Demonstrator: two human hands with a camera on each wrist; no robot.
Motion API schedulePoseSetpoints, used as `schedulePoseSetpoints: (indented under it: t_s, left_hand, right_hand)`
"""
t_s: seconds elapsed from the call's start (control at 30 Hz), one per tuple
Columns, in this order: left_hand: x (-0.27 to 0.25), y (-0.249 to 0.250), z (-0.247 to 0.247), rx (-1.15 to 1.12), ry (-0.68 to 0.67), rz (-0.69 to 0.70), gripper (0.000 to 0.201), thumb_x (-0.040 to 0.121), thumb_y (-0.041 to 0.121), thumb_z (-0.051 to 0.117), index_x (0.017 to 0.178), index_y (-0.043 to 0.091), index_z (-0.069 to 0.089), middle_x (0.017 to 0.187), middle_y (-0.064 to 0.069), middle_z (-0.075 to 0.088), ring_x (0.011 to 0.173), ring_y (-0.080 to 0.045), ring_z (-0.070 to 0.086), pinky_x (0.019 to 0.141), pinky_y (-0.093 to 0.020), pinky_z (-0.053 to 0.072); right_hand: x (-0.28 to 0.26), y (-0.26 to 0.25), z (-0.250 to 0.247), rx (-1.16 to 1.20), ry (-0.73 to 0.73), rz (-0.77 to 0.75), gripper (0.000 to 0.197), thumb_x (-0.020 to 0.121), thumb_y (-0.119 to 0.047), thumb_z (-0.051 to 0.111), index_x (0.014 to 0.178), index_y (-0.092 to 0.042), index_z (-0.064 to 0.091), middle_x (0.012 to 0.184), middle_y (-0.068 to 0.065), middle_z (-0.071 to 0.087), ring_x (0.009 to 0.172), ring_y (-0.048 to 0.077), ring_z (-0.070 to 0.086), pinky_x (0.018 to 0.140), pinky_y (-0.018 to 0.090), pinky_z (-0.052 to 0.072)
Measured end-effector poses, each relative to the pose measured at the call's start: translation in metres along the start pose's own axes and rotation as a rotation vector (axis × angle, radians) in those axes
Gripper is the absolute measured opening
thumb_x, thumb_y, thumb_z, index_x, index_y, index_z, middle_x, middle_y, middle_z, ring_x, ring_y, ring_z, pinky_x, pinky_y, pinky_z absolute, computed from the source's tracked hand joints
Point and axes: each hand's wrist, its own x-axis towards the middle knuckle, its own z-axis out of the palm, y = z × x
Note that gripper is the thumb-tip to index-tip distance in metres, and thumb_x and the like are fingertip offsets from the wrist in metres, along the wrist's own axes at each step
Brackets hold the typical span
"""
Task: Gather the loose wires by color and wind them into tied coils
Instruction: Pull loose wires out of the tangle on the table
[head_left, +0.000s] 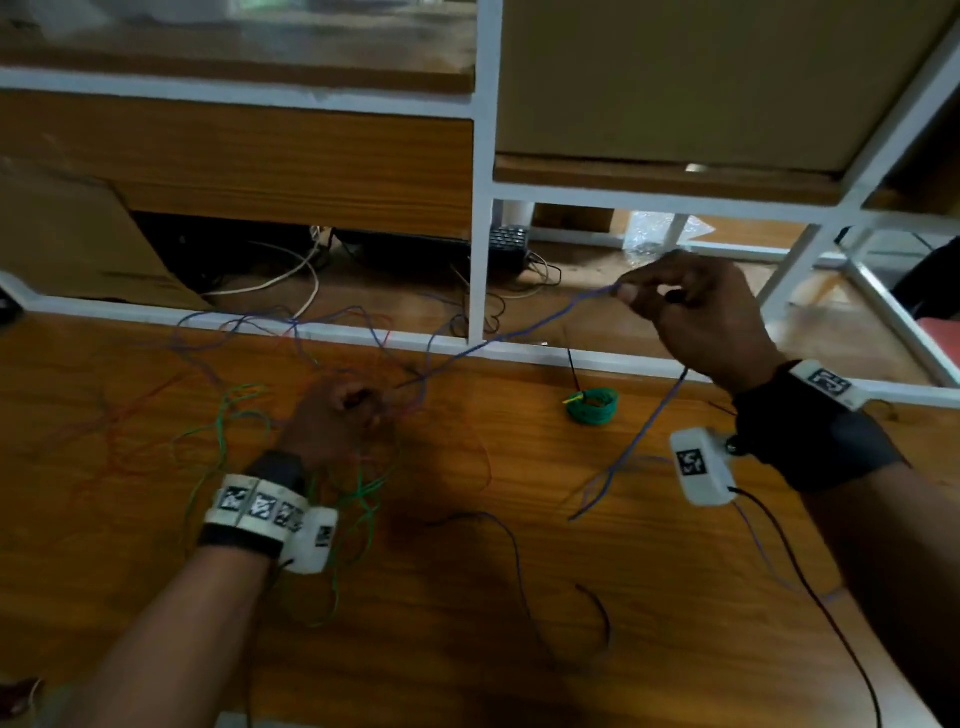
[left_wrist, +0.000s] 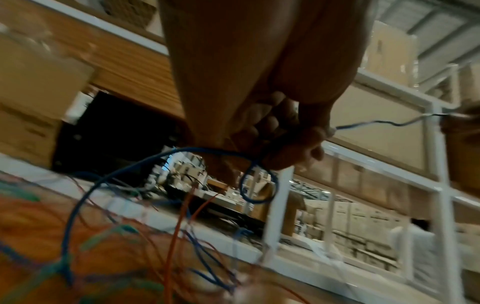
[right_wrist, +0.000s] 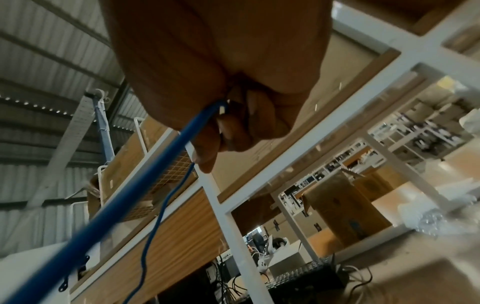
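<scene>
A blue wire (head_left: 498, 338) stretches taut between my two hands above the wooden table (head_left: 467, 665). My left hand (head_left: 337, 410) sits low in a tangle of blue, red and green wires, fingers curled round the blue wire (left_wrist: 376, 123). My right hand (head_left: 675, 306) is raised at the right and pinches the same blue wire (right_wrist: 155, 174), whose free tail hangs down to the table. A finished green coil (head_left: 592, 405) with a yellow tie lies between the hands. Loose green wires (head_left: 223, 441) lie by my left wrist and red wires (head_left: 130, 415) lie further left.
A white metal shelf frame (head_left: 480, 234) with wooden boards rises behind the table, its lower rail (head_left: 597, 358) along the far edge. Behind it are cables, a keyboard (head_left: 509, 244) and cardboard. Loose black wires (head_left: 511, 545) lie on the near table.
</scene>
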Motion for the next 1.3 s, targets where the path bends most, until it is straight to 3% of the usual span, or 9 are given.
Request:
schedulePoseSetpoints:
  t_s: [0.17, 0.27, 0.33, 0.5, 0.57, 0.7, 0.93, 1.17, 1.3]
  left_hand:
    - [0.017, 0.007, -0.039, 0.191, 0.124, 0.069, 0.028, 0.089, 0.053, 0.055, 0.088, 0.031, 0.072, 0.086, -0.001, 0.07, 0.079, -0.016, 0.061, 0.065, -0.022, 0.042]
    - [0.029, 0.037, -0.027, 0.254, 0.06, 0.205, 0.027, 0.096, 0.041, 0.058, 0.103, 0.023, 0.077, 0.094, 0.005, 0.071, 0.085, -0.013, 0.062, 0.067, -0.024, 0.04]
    - [0.03, 0.059, -0.006, 0.238, -0.025, 0.237, 0.022, 0.098, 0.036, 0.061, 0.104, 0.023, 0.077, 0.092, 0.009, 0.07, 0.082, -0.009, 0.061, 0.068, -0.024, 0.041]
    - [0.034, 0.065, 0.022, 0.129, 0.016, 0.342, 0.022, 0.095, 0.04, 0.06, 0.098, 0.024, 0.076, 0.075, 0.023, 0.06, 0.068, 0.006, 0.056, 0.064, -0.021, 0.042]
    - [0.033, 0.056, 0.021, 0.112, -0.005, 0.338, 0.017, 0.096, 0.036, 0.063, 0.098, 0.024, 0.075, 0.076, 0.019, 0.064, 0.069, 0.005, 0.058, 0.066, -0.023, 0.047]
    - [0.023, 0.04, 0.012, 0.094, 0.03, 0.339, 0.015, 0.094, 0.019, 0.066, 0.107, 0.016, 0.074, 0.096, -0.001, 0.073, 0.086, -0.005, 0.062, 0.073, -0.003, 0.042]
    - [0.014, -0.016, -0.013, 0.463, 0.097, 0.167, 0.062, 0.077, 0.063, 0.04, 0.109, 0.023, 0.074, 0.103, -0.006, 0.074, 0.092, -0.028, 0.069, 0.082, -0.033, 0.05]
    - [0.009, 0.062, 0.023, -0.045, 0.105, 0.3, 0.091, 0.071, 0.063, 0.076, 0.148, 0.045, 0.031, 0.155, 0.005, 0.034, 0.142, -0.01, 0.029, 0.112, -0.026, 0.031]
    - [0.03, 0.074, 0.052, -0.237, -0.006, 0.314, 0.034, 0.084, 0.036, 0.071, 0.117, 0.039, 0.063, 0.127, 0.004, 0.062, 0.125, -0.019, 0.056, 0.105, -0.046, 0.047]
  right_hand:
    - [-0.023, 0.001, 0.013, -0.305, -0.396, 0.019, 0.012, 0.091, -0.024, 0.078, 0.101, -0.029, 0.079, 0.107, 0.002, 0.076, 0.092, 0.017, 0.07, 0.076, 0.019, 0.048]
    - [-0.027, -0.011, 0.035, -0.53, -0.525, -0.066, 0.07, 0.085, -0.051, 0.077, 0.145, -0.02, 0.058, 0.141, 0.013, 0.058, 0.127, 0.033, 0.057, 0.104, 0.036, 0.046]
    - [-0.024, -0.028, 0.055, -0.485, -0.531, -0.169, 0.083, 0.084, -0.059, 0.074, 0.152, -0.018, 0.048, 0.149, 0.013, 0.053, 0.134, 0.035, 0.05, 0.111, 0.043, 0.043]
    - [-0.021, -0.058, 0.106, -0.326, -0.613, -0.31, 0.021, 0.096, -0.019, 0.066, 0.114, -0.012, 0.075, 0.106, 0.012, 0.076, 0.094, 0.033, 0.071, 0.078, 0.037, 0.054]
    - [-0.019, -0.055, 0.108, -0.31, -0.575, -0.356, 0.022, 0.092, -0.01, 0.06, 0.103, -0.013, 0.079, 0.095, 0.009, 0.078, 0.082, 0.031, 0.072, 0.068, 0.028, 0.046]
    - [-0.009, -0.069, 0.087, -0.177, -0.454, -0.389, 0.031, 0.084, -0.016, 0.054, 0.101, -0.018, 0.079, 0.096, 0.001, 0.078, 0.081, 0.022, 0.072, 0.068, 0.033, 0.056]
    - [0.024, -0.073, 0.025, 0.067, -0.216, -0.235, 0.015, 0.099, -0.011, 0.067, 0.091, -0.016, 0.079, 0.07, -0.016, 0.071, 0.068, -0.004, 0.065, 0.066, 0.012, 0.044]
    - [0.01, -0.071, 0.044, 0.132, -0.302, -0.201, 0.017, 0.099, -0.014, 0.068, 0.09, -0.022, 0.08, 0.08, -0.004, 0.078, 0.08, 0.018, 0.073, 0.075, 0.037, 0.056]
    - [0.01, -0.082, 0.038, 0.247, -0.292, -0.182, 0.015, 0.1, -0.01, 0.066, 0.097, -0.007, 0.08, 0.079, -0.005, 0.075, 0.075, -0.001, 0.067, 0.072, 0.018, 0.049]
